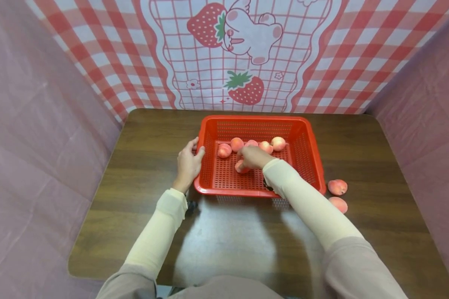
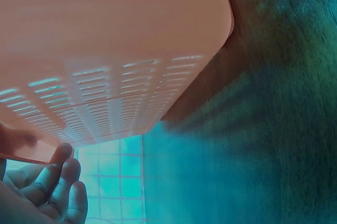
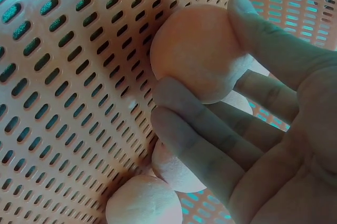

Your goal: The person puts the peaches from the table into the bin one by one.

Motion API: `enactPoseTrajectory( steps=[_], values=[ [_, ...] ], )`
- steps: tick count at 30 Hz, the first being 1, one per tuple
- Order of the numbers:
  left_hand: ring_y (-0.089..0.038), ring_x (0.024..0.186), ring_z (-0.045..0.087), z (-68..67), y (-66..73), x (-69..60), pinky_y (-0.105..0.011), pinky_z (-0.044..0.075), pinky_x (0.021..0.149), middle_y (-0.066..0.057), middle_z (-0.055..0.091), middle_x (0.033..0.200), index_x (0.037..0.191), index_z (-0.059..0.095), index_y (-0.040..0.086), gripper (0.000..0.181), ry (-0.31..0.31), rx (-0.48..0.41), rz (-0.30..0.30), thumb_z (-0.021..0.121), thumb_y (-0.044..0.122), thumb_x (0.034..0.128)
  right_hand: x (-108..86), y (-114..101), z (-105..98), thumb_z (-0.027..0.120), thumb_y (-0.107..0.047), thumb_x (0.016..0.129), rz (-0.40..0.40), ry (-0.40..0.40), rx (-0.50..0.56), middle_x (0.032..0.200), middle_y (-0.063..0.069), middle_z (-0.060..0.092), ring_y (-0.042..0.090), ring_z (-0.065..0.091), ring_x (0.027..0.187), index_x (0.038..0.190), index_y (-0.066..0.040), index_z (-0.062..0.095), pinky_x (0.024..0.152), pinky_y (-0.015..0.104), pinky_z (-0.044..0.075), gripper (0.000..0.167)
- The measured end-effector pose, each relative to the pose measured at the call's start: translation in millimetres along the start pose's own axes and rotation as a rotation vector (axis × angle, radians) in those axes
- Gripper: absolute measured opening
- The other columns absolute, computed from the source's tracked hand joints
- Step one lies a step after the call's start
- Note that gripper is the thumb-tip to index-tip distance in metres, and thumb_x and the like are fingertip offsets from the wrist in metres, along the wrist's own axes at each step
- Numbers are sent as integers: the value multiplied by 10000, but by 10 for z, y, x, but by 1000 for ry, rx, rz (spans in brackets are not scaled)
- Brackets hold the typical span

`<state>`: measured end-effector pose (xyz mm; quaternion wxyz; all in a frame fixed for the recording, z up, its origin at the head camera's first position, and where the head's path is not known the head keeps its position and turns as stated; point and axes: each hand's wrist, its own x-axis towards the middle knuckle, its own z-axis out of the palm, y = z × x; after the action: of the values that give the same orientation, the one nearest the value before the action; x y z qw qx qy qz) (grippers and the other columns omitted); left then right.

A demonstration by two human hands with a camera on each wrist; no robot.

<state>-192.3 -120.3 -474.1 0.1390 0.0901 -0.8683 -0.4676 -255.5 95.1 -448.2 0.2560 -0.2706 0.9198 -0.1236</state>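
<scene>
A red perforated basket (image 1: 235,192) stands on the table. My left hand (image 1: 188,164) grips its left rim, with the thumb at the rim's top; in the left wrist view the curled fingers of that hand (image 2: 50,190) touch the edge of the basket wall (image 2: 105,29). Inside the basket, my right hand (image 1: 255,157) holds a peach (image 1: 241,167) low over the floor. The right wrist view has this peach (image 3: 197,52) between the thumb and fingers of the right hand (image 3: 274,129). Several other peaches (image 1: 224,150) lie in a row towards the basket's back.
Two peaches lie on the wooden table (image 1: 127,207) outside the basket's right side, one (image 1: 337,187) behind the other (image 1: 338,204). A checked strawberry cloth (image 1: 134,54) hangs behind the table, and pink cloth (image 1: 41,145) hangs at both sides.
</scene>
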Motion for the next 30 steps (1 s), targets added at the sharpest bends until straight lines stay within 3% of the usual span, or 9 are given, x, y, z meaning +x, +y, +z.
enactPoseTrajectory(
  steps=[10, 25, 30],
  values=[
    [-286, 923, 665, -26, -13, 13, -432, 498, 870, -142, 717, 1022, 1320, 604, 75, 423, 16, -2, -8, 616, 209, 919, 37, -72, 2, 776, -252, 806, 6, 11, -21, 845, 30, 629, 202, 516, 796, 916, -117, 694, 782, 342, 455, 192],
    [-283, 940, 667, -10, -3, 10, -430, 497, 873, -139, 717, 1045, 1329, 597, 82, 431, 5, 2, -13, 620, 218, 921, 13, -57, -4, 763, -204, 817, -10, 16, 44, 753, 13, 544, 179, 467, 737, 901, -114, 683, 713, 311, 394, 146],
    [-285, 937, 669, -5, 3, -4, -430, 501, 874, -137, 718, 1046, 1330, 597, 79, 436, 5, -10, -11, 628, 214, 917, 3, -52, 5, 757, -207, 800, -28, 21, 4, 709, -5, 509, 167, 451, 691, 854, -113, 659, 674, 304, 382, 146]
  ],
)
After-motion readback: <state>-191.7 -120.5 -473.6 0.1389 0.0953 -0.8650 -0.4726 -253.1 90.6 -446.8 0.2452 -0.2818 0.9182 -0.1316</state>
